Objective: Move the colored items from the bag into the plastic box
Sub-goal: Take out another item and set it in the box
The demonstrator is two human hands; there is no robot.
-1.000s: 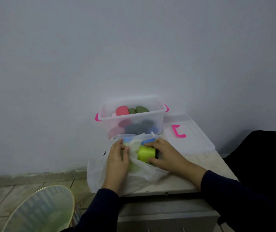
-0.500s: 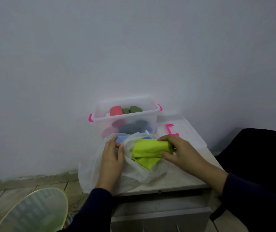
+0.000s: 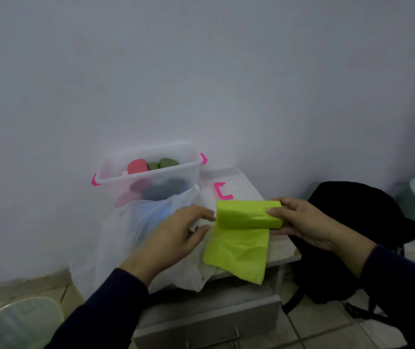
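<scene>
Lime-green roll [image 3: 249,214], one of the colored items, sits in my right hand [image 3: 302,222], out of the white plastic bag [image 3: 125,238] and just to its 3 o'clock side. My thumb presses on the top of the roll and my fingers wrap under its right end, so that hand is closed around it. A loose sheet [image 3: 239,253] of the same green hangs from the roll toward 6 o'clock, draped over the front edge of the small white cabinet [image 3: 284,250].

My left hand [image 3: 176,235] is at 9 o'clock of the roll, pinching a fold of the bag between thumb and fingers; the fingertips come just beside the roll's left end.

At 12 o'clock of the bag stands the clear plastic box [image 3: 151,180] with pink clips, against the wall. Inside it I see a red roll [image 3: 137,166] and two dark green ones [image 3: 168,162] on top, with greyer shapes below. The box lid [image 3: 229,180], with a pink latch, lies flat at 3 o'clock of the box. A black backpack [image 3: 347,222] sits on the floor at 3 o'clock of the cabinet.
</scene>
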